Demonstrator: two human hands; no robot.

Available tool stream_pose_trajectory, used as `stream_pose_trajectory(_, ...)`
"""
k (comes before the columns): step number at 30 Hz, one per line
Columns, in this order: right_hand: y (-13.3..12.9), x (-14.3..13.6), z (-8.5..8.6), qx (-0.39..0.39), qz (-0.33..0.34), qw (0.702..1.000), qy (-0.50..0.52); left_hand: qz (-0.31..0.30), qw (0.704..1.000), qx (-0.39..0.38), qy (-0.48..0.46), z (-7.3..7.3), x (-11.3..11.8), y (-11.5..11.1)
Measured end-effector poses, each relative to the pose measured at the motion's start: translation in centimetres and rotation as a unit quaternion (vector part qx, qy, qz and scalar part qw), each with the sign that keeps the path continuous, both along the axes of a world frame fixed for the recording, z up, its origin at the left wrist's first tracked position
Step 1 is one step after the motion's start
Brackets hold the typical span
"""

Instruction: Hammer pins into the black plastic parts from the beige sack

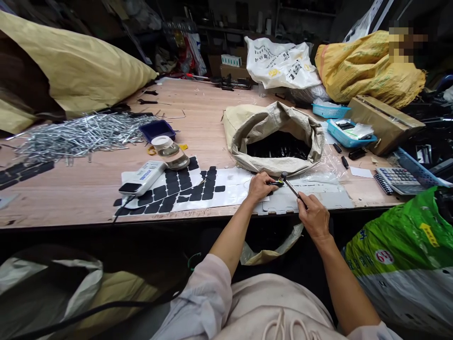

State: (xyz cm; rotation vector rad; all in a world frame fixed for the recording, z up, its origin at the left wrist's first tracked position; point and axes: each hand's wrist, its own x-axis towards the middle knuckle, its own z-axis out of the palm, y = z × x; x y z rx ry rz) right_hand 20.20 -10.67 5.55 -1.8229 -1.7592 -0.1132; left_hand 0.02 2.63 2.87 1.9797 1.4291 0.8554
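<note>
While the L hand (261, 186) pinches a small black part (274, 184) just nearside of the open woven sack (231, 123), the R hand (314, 216) is closed round the handle of a hammer (293, 188), likewise nearside of the sack. The part's long axis runs approx. crosswise, parallel w/ the sack's near edge, its free end pointing R from the L hand, which is nearer; the hammer's head is at that end, contact unclear.

- I see the table (208, 101) fairly bright, the shelf (307, 11) behind dim.
- Rods (78, 137) glint at me.
- Below the table, deep shadow.
- My view stretches toward its edges; upper right is partly pixelated.
</note>
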Motion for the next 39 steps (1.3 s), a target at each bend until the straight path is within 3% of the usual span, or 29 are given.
stream_pose_trajectory(4, 2.6, 0.5, -0.2, 0.017, 0.016, 0.992, 0.125, 0.002, 1.0, 0.001, 0.004, -0.1, 0.0, 0.0)
stream_pose_trajectory(7, 5.3, 0.9, -0.7, 0.005, 0.007, 0.966, 0.258, -0.005, 1.0, 0.006, 0.015, -0.2, -0.2, -0.1)
stream_pose_trajectory(9, 6.7, 1.1, -1.0, -0.042, -0.007, 0.934, 0.355, -0.015, 0.999, 0.014, 0.027, 0.1, -0.2, -0.1)
stream_pose_trajectory(12, 7.7, 1.7, -1.2, -0.114, -0.002, 0.863, 0.492, -0.03, 0.998, 0.035, 0.031, 0.8, -0.3, -0.6)
stream_pose_trajectory(15, 7.9, 2.3, -1.0, -0.122, -0.001, 0.817, 0.564, -0.05, 0.996, 0.069, 0.014, 1.8, -0.4, -2.5)
stream_pose_trajectory(22, 7.8, 2.3, -0.9, -0.107, 0.0, 0.813, 0.572, -0.166, 0.976, 0.118, 0.08, 1.6, -2.3, -11.0)
stream_pose_trajectory(25, 7.7, 2.1, -1.0, -0.105, 0.004, 0.815, 0.569, -0.163, 0.975, 0.114, 0.098, 1.7, -2.5, -12.2)
stream_pose_trajectory(28, 7.7, 1.9, -1.1, -0.106, 0.007, 0.815, 0.569, -0.093, 0.986, 0.125, 0.058, 2.7, -1.2, -9.3)
stream_pose_trajectory(33, 7.8, 1.9, -1.4, -0.111, -0.002, 0.817, 0.565, 0.116, 0.986, 0.118, 0.025, 5.2, 2.4, 2.1)
stream_pose_trajectory(36, 7.9, 2.1, -1.4, -0.109, -0.008, 0.815, 0.57, 0.228, 0.973, 0.02, 0.041, 5.6, 3.9, 7.9)
stream_pose_trajectory(39, 8.0, 2.2, -1.3, -0.11, -0.01, 0.812, 0.573, 0.273, 0.955, -0.084, 0.081, 4.9, 4.7, 10.6)
